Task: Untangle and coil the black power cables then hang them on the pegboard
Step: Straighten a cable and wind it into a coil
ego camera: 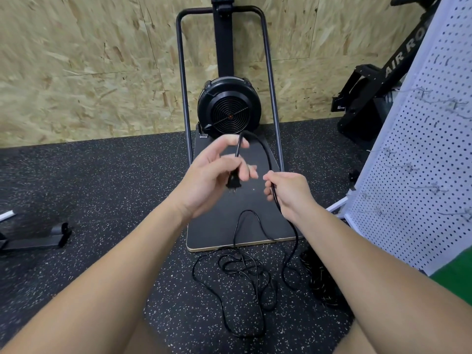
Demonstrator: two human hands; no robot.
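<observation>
Hands (245,182) grip cable (265,152) | plug (233,183) half-hidden | pegboard (421,159) cropped

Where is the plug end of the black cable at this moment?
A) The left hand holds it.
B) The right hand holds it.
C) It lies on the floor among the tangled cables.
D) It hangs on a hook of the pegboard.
A: the plug sits in the left hand, prongs pointing down, while the right hand grips the black cable further along its length.
</observation>
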